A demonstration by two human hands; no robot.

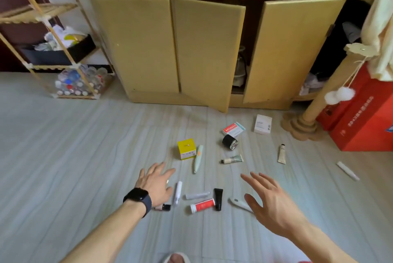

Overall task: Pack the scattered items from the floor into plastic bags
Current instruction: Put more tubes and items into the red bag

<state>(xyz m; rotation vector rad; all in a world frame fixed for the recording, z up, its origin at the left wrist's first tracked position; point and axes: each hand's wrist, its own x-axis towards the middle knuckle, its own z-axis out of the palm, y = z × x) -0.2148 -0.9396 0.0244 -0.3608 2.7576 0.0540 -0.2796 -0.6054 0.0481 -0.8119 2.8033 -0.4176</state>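
Pale striped floor (pixel 63 156) before the yellow cabinet (pixel 148 46) bears three boxes (pixel 186 151), one black jar (pixel 229 142); left hand (pixel 156 185), right hand (pixel 274 207) spread, empty.

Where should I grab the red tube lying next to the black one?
Probably pinch the red tube across its middle, coming from above: it lies flat on the floor, and the black tube crowds its right end.

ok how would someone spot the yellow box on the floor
Start at the tan cabinet, then drop to the floor before its ajar middle door. The yellow box lies left of a pale pen, the only yellow cube among tubes and white cartons.
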